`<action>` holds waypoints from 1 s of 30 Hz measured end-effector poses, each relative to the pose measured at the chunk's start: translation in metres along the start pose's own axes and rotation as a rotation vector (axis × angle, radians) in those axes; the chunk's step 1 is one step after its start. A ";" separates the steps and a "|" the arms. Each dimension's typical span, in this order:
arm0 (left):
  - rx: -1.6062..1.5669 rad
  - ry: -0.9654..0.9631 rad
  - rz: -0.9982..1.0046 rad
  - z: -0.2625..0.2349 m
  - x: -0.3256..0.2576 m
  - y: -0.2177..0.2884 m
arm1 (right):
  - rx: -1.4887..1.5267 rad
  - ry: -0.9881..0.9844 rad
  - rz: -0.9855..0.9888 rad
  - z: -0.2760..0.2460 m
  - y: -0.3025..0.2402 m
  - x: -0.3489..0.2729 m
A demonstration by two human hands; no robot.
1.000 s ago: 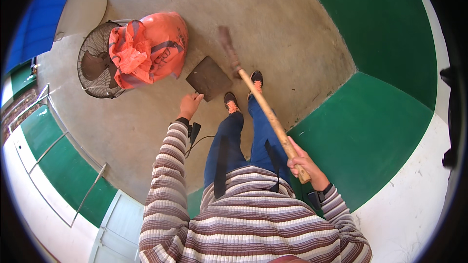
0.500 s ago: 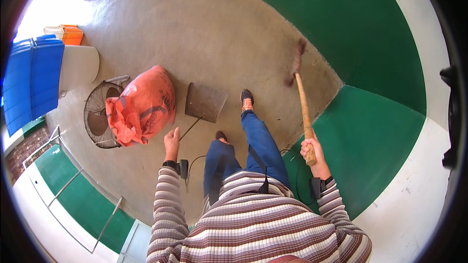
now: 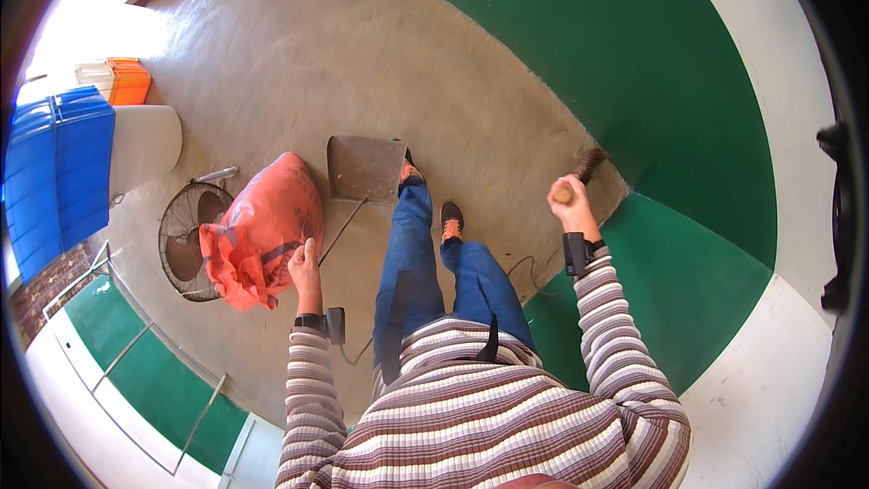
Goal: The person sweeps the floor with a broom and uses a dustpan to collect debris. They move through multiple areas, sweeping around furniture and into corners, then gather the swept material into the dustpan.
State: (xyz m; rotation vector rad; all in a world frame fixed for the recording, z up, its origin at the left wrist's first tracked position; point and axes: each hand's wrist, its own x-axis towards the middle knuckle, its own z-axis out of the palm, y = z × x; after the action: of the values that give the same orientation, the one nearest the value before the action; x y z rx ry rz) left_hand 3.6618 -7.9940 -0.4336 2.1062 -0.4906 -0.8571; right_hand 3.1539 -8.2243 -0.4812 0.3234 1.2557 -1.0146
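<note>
My left hand (image 3: 306, 264) is closed around the thin handle of a brown long-handled dustpan (image 3: 364, 170). Its pan rests on the floor ahead of me, beside my left shoe. My right hand (image 3: 572, 203) grips the wooden handle of a broom (image 3: 564, 193), which I see almost end-on. Dark bristles (image 3: 592, 163) show just beyond that hand, by the foot of the green wall near the corner. Most of the handle is hidden behind my fist. A full red plastic bag (image 3: 281, 217) stands left of the dustpan, close to my left hand.
A round fan with a wire guard (image 3: 186, 244) lies behind the red bag. Blue bins (image 3: 63, 172) and an orange container (image 3: 128, 81) stand farther left. Green-and-white walls (image 3: 670, 100) close in on the right. A metal frame (image 3: 136, 344) is at lower left. A cable (image 3: 529, 272) trails near my legs.
My right hand has gone up and forward, bringing the broom nearly upright with its bristles closer to the corner. My left foot has stepped forward. The dustpan has shifted slightly left and up.
</note>
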 end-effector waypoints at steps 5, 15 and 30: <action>-0.068 -0.040 -0.019 0.023 0.055 0.007 | -0.011 -0.077 0.156 0.114 0.040 0.019; -0.028 -0.065 -0.198 0.030 0.130 0.051 | -0.156 -0.316 0.270 0.400 0.147 0.037; -0.056 0.070 -0.327 0.040 0.175 0.086 | -0.912 -0.458 0.420 0.511 0.118 0.041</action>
State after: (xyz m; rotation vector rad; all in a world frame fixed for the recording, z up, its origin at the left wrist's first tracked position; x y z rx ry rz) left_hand 3.7508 -8.1708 -0.4551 2.1889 -0.0834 -0.9619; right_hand 3.5660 -8.5361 -0.3846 -0.3338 1.0429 -0.0804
